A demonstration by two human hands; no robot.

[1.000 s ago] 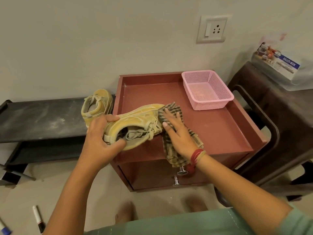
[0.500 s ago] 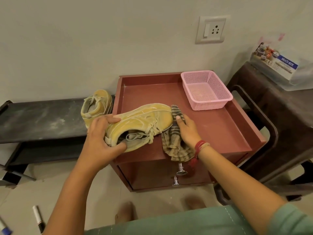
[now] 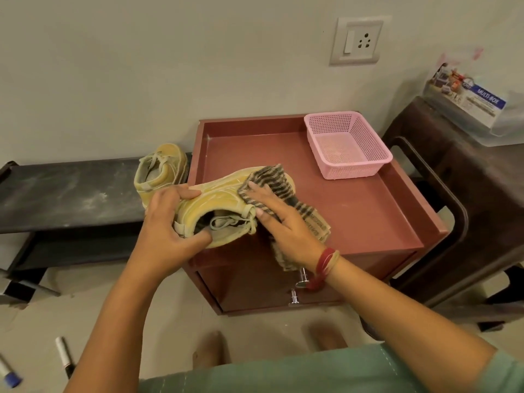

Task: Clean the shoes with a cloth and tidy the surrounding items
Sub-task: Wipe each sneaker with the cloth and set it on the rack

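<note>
Since half a second back: cloth (image 3: pixel 270 184) carried from beside the toe up onto the toe cap; shoe (image 3: pixel 224 204) barely shifted.

Cabinet (image 3: pixel 354 222): red, rimmed top, knobs low on the front. Serves as work surface. Rack (image 3: pixel 71 194) to its left, dusty. Basket (image 3: pixel 347 144) at back right corner of the top, well apart from the work; appears empty, though mesh makes that hard to confirm.

Shoe held on its side over front left edge of cabinet. Left hand (image 3: pixel 170 231) clamped on the heel, thumb inside the collar. Right hand (image 3: pixel 279 219) flat, fingers spread, pressing cloth against the toe; rest of cloth trailing under the palm, down past the cabinet front.

Second shoe (image 3: pixel 160 173) upright on rack end, just beside cabinet wall, not yet wiped.

Markers (image 3: pixel 63 357) on floor, lower left, still to be tidied.

Risks: shoe overhangs the edge, so a hard wipe toward the heel could break the left grip and drop it. Hanging cloth tail near the knobs, could snag. Dust likely to fall onto cabinet top.
</note>
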